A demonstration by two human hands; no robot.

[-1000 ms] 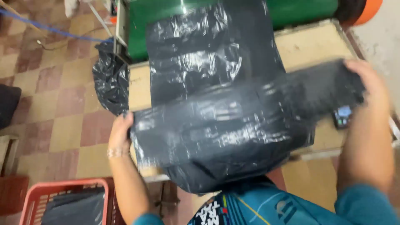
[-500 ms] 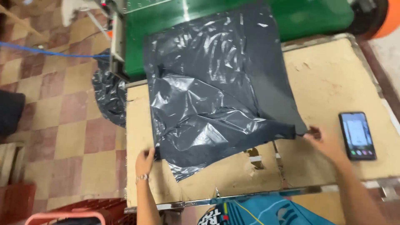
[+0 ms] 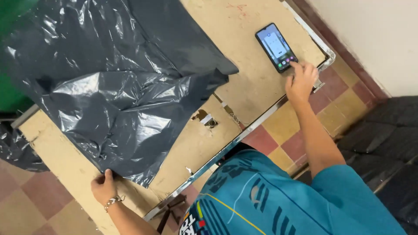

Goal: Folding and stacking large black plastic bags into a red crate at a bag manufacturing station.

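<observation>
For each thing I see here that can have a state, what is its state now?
Black plastic bag: spread flat on the table, wrinkled, one corner pinned by the left hand.
Phone: lying face up, screen lit.
Left hand: pressing on the bag's corner.
Right hand: fingertip touching the phone's lower edge.
Table: worn top, with a small hole.

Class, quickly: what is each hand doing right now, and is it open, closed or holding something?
Left hand: closed on the near corner of the dark plastic bag.
Right hand: holds nothing, a fingertip touching the phone.
</observation>
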